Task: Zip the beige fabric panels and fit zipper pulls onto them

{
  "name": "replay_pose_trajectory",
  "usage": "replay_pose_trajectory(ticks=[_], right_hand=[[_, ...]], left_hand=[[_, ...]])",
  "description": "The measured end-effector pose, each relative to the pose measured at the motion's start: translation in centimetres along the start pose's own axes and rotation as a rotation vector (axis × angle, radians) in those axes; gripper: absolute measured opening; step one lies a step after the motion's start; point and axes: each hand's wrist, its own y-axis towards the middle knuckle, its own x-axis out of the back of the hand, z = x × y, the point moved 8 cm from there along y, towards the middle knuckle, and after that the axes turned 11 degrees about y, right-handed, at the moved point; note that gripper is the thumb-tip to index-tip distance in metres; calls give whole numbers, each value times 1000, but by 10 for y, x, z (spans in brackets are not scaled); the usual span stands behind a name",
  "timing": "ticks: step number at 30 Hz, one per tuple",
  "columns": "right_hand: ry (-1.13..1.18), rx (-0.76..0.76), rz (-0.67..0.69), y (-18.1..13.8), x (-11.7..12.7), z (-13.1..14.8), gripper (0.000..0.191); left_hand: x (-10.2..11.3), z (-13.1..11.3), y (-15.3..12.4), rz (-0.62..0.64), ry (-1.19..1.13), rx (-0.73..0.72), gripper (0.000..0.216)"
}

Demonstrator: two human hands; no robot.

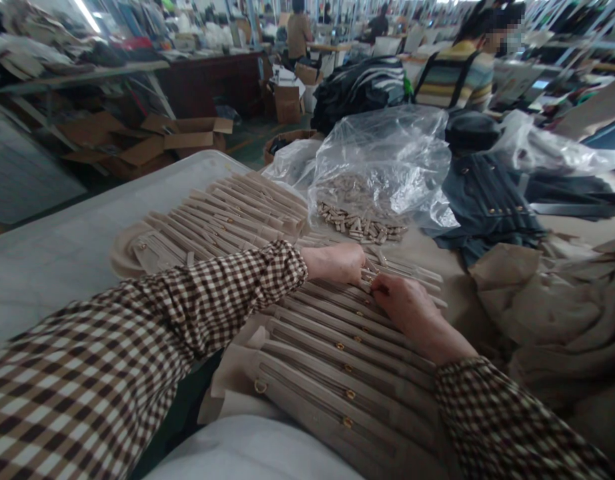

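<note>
A row of overlapping beige fabric straps [332, 353] with small brass studs lies across the table in front of me. My left hand [337, 261] rests closed on the far end of that row, fingers curled down onto a strap. My right hand [405, 303] sits just beside it, fingers pinched on a strap end [375, 283]. A second fanned batch of beige straps [227, 213] lies farther left. Both sleeves are brown-and-white check.
A clear plastic bag [382, 160] spills several small beige toggles [360, 227] just beyond my hands. Dark blue garments [487, 200] lie at the right, crumpled beige cloth [562, 313] nearer. A person in a striped top [457, 73] sits behind; cardboard boxes [187, 137] stand on the floor at left.
</note>
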Motion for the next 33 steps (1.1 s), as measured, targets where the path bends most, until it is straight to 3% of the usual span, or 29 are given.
replay_pose_trajectory(ticks=[3, 7, 11, 15, 19, 22, 25, 29, 33], right_hand=[[147, 37, -68, 2, 3, -5, 16], [638, -5, -219, 9, 13, -11, 18], [1130, -55, -253, 17, 12, 2, 30], [1348, -49, -370, 17, 18, 14, 27], [1434, 88, -492, 5, 37, 25, 19], [1507, 140, -484, -3, 50, 25, 19], [1370, 90, -343, -5, 48, 17, 25], [1066, 2, -142, -5, 26, 3, 22], [1033, -49, -27, -9, 8, 1, 24]], left_hand=[[3, 9, -1, -11, 2, 21, 19], [11, 19, -8, -29, -42, 50, 8], [20, 13, -16, -70, -150, 20, 12], [17, 3, -13, -82, -305, -60, 11], [12, 1, -6, -96, -352, -99, 7], [14, 2, -9, -113, -367, -85, 7], [18, 4, -18, -117, -400, -40, 12], [11, 1, -24, -78, -518, -50, 21], [-1, -5, -19, -85, -475, -147, 24]])
